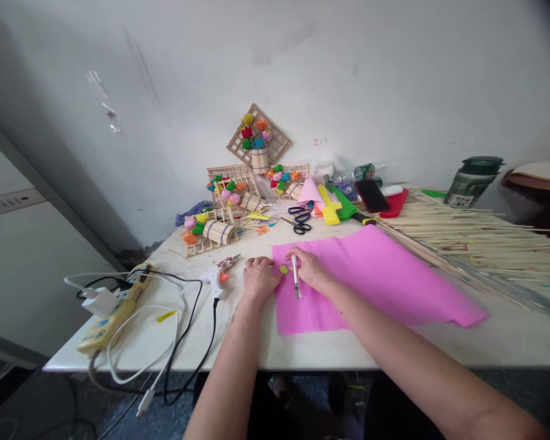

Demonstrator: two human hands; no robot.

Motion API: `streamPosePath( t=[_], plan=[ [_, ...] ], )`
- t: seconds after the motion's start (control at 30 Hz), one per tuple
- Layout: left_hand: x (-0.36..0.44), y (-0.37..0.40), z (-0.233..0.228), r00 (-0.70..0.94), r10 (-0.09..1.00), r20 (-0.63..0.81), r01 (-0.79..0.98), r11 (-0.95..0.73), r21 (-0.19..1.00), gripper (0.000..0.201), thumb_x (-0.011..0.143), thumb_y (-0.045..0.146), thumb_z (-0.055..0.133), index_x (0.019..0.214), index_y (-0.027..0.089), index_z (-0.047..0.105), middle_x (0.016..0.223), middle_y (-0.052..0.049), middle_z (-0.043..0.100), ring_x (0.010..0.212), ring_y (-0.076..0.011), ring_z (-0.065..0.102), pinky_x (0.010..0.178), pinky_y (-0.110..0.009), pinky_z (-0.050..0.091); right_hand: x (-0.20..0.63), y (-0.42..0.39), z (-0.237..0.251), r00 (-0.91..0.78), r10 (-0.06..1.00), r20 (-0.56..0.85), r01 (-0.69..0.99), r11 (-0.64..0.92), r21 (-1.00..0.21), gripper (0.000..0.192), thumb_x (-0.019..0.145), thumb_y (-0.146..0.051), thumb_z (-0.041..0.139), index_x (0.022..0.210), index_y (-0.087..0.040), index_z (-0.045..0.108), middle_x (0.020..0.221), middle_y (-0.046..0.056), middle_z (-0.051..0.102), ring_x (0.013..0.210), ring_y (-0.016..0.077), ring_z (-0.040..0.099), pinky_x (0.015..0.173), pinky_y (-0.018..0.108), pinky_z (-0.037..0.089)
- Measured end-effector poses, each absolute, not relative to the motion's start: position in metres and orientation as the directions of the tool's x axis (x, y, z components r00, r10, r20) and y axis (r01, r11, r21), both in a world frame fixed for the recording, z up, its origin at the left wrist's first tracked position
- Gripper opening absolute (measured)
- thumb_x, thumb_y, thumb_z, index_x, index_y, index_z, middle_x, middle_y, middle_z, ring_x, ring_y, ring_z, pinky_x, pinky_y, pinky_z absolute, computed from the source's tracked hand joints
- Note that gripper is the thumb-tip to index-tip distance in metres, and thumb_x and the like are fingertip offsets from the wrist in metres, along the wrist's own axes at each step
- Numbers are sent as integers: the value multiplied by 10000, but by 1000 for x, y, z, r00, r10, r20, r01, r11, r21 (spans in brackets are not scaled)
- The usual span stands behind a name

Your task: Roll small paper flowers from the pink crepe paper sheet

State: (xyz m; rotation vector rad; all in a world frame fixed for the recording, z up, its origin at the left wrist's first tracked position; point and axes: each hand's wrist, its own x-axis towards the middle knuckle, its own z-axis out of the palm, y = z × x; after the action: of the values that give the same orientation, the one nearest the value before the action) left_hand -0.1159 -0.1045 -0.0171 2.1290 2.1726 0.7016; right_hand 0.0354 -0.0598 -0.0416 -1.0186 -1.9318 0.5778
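Two bare forearms reach in from the near edge of the white table (330, 351). The left hand (260, 276) lies knuckles up, fingers curled down onto the left edge of a pink sheet (376, 275), beside a small yellow-green disc (283, 269) that sits on the sheet between the hands. The right hand (308, 267) is closed around a white pen (296, 278), its tip down on the sheet just right of the disc. Left of the hands lie a glue gun (220, 275) and a yellow power strip (114, 315) with cables. Farther back are black scissors (300, 220), a bundle of thin sticks (476, 235), a phone (372, 195) and stick-built frames with coloured flowers (229, 195) against the wall.
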Motion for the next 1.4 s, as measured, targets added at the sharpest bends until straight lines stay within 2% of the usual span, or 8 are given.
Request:
streamPosePath(
  t=[0.13,0.27,0.47,0.63,0.93,1.1,1.27,1.4],
  plan=[
    [-120,-101,-19,-42,971,235,936,-44,350,400,652,473,577,985,255,618,1144,-63,541,1118,-287,394,922,-417,317,33,-58,-41,-369,817,443,525,576,-626,235,680,-93,516,870,-219,575,852,22,633,786,145,581,700,248,437],
    [-121,-97,-21,-55,974,218,926,-32,375,320,659,396,580,940,253,639,1205,-62,502,1184,-273,347,980,-435,256,30,-60,-39,-373,834,407,584,552,-596,219,691,-98,505,862,-214,578,836,26,622,784,145,573,705,243,422],
    [-116,-94,-25,-132,962,238,918,27,396,362,666,484,580,914,227,642,1314,-76,407,1270,-321,200,997,-488,202,29,-61,-39,-352,845,402,625,532,-571,185,714,-171,535,889,-212,577,831,37,612,748,145,566,670,230,408],
    [-113,-92,-27,-142,966,216,936,60,348,315,673,481,587,901,269,631,1384,-32,315,1305,-304,105,1005,-525,142,29,-59,-43,-352,839,416,628,541,-560,200,710,-148,533,897,-211,566,824,29,613,748,139,568,670,221,405],
    [-111,-93,-24,-117,981,155,944,61,325,291,707,481,549,898,277,630,1406,-16,277,1313,-303,64,1000,-563,89,31,-55,-47,-346,836,426,526,549,-649,259,644,-80,540,867,-213,544,829,13,628,742,137,576,676,231,429],
    [-110,-93,-24,-100,983,157,941,42,336,293,705,471,551,920,285,622,1397,-20,295,1314,-302,53,998,-572,74,30,-54,-49,-320,838,443,468,546,-695,295,629,-36,504,862,-214,532,761,-8,637,697,129,585,649,231,442],
    [-110,-92,-26,-70,985,159,942,13,334,262,711,477,542,850,279,640,1390,-9,311,1313,-302,56,996,-578,55,29,-54,-50,-317,842,436,374,534,-759,303,620,-16,463,836,-222,518,724,-26,640,666,127,600,615,229,458],
    [-111,-91,-27,-56,985,164,945,-1,328,232,708,460,550,776,258,642,1389,-2,313,1312,-296,72,994,-580,59,30,-57,-46,-294,869,398,249,472,-846,247,621,-55,498,809,-215,504,724,-24,634,678,134,614,615,244,475]
  ],
)
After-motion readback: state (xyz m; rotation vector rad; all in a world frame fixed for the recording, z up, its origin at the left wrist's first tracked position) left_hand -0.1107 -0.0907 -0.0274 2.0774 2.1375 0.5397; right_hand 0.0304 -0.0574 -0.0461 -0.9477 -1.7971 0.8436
